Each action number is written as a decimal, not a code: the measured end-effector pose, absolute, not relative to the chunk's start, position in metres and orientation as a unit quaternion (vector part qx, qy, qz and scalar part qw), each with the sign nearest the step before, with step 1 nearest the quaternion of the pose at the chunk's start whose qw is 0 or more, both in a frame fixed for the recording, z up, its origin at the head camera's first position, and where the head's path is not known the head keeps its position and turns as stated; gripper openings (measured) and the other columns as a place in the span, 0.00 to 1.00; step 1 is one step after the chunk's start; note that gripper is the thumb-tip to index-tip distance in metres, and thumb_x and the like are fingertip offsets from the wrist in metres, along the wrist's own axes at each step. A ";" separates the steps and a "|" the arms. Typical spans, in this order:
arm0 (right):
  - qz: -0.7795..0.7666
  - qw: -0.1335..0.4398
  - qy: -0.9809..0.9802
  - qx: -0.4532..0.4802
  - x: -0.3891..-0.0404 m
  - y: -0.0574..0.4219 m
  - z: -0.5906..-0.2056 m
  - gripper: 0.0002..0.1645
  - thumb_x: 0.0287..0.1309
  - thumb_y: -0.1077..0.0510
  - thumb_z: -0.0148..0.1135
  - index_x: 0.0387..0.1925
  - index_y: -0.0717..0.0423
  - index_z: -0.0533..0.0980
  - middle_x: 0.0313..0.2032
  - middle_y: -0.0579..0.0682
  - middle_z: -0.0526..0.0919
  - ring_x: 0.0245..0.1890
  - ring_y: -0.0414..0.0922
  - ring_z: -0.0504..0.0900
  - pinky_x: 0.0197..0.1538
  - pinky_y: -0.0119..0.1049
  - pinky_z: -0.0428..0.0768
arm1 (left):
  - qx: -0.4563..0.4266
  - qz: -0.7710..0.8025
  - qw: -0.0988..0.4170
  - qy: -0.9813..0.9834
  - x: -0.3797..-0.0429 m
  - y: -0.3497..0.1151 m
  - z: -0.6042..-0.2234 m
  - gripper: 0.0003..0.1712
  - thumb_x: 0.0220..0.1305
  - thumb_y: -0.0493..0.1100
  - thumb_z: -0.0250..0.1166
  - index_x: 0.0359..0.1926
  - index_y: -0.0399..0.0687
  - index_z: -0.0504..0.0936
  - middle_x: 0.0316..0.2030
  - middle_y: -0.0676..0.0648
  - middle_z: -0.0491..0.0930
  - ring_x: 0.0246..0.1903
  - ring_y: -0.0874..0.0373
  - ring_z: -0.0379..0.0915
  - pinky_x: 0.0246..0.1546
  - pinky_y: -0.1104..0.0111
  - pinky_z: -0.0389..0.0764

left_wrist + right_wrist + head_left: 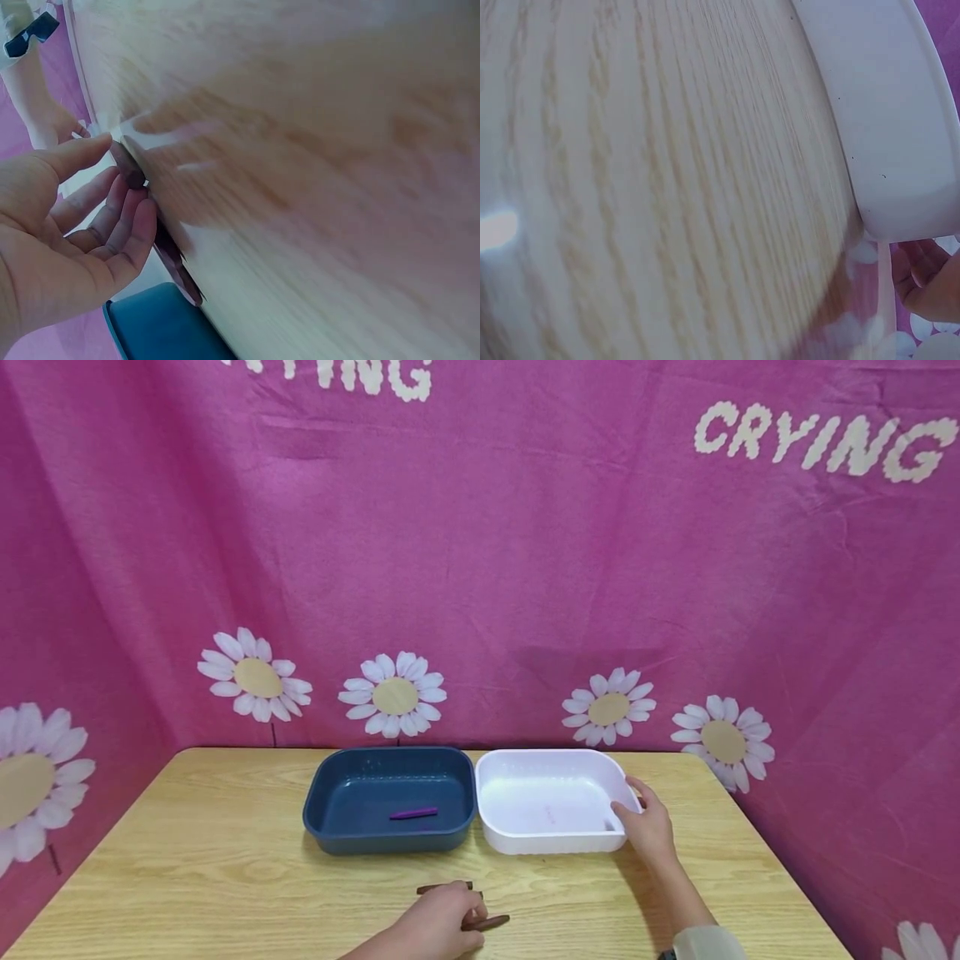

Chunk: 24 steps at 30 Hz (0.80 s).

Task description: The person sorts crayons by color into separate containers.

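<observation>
My left hand is low over the table, thumb and loosely bent fingers around the near end of a brown crayon-like stick. In the left wrist view the fingertips meet or nearly meet that stick; a firm pinch is not visible. Another brown stick lies just beyond the knuckles, partly hidden by the hand. My right hand grips the right wall of a white tray, thumb inside and fingers outside. A purple crayon-like stick lies in the dark blue tray on the left.
Both trays stand side by side at the back of the wooden table. Behind them hangs a pink curtain printed with daisies and white letters. A small dark spot shows in the white tray's right corner; I cannot tell what it is.
</observation>
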State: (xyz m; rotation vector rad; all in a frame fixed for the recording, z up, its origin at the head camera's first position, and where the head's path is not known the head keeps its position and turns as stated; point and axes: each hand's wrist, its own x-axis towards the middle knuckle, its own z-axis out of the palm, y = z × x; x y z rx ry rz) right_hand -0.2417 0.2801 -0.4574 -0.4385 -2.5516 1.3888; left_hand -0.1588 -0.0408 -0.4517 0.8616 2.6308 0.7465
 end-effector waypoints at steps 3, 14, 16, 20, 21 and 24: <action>0.467 0.105 -0.866 -0.144 -0.242 0.280 -0.458 0.34 0.60 0.60 0.56 0.67 0.58 0.59 0.56 0.72 0.69 0.55 0.61 0.70 0.58 0.51 0.71 | 0.297 0.249 0.137 0.912 -0.160 -0.037 -0.451 0.05 0.52 0.42 0.67 0.32 0.51 0.84 0.25 0.60 0.71 0.25 0.71 0.63 0.30 0.77 0.69; 0.467 0.109 -0.866 -0.144 -0.243 0.280 -0.459 0.34 0.59 0.60 0.57 0.67 0.58 0.59 0.55 0.71 0.70 0.54 0.60 0.71 0.57 0.51 0.72 | 0.319 0.210 0.120 0.916 -0.161 -0.031 -0.453 0.02 0.55 0.39 0.66 0.27 0.51 0.82 0.22 0.59 0.68 0.23 0.69 0.60 0.28 0.78 0.68; 0.469 0.107 -0.865 -0.145 -0.243 0.280 -0.459 0.34 0.59 0.60 0.57 0.67 0.58 0.59 0.55 0.71 0.70 0.54 0.60 0.71 0.58 0.51 0.72 | 0.318 0.209 0.124 0.916 -0.161 -0.031 -0.452 0.03 0.56 0.39 0.65 0.26 0.50 0.82 0.21 0.59 0.68 0.22 0.69 0.60 0.28 0.79 0.68; 0.471 0.104 -0.863 -0.149 -0.242 0.280 -0.459 0.34 0.59 0.60 0.56 0.67 0.57 0.59 0.56 0.71 0.70 0.55 0.60 0.70 0.58 0.52 0.71 | 0.316 0.219 0.123 0.915 -0.161 -0.031 -0.450 0.03 0.55 0.38 0.65 0.26 0.50 0.83 0.21 0.60 0.68 0.22 0.69 0.60 0.28 0.79 0.68; 0.472 0.104 -0.863 -0.150 -0.242 0.279 -0.459 0.34 0.59 0.60 0.56 0.67 0.57 0.59 0.56 0.71 0.70 0.55 0.60 0.70 0.59 0.52 0.71 | 0.317 0.221 0.118 0.915 -0.161 -0.032 -0.449 0.03 0.55 0.38 0.65 0.27 0.50 0.83 0.21 0.60 0.67 0.22 0.69 0.60 0.28 0.78 0.68; 0.472 0.106 -0.862 -0.151 -0.241 0.279 -0.457 0.34 0.59 0.60 0.56 0.67 0.58 0.59 0.56 0.71 0.70 0.55 0.61 0.70 0.59 0.52 0.71 | 0.320 0.228 0.096 0.915 -0.161 -0.033 -0.446 0.02 0.54 0.39 0.65 0.29 0.51 0.83 0.22 0.59 0.68 0.23 0.70 0.61 0.27 0.78 0.68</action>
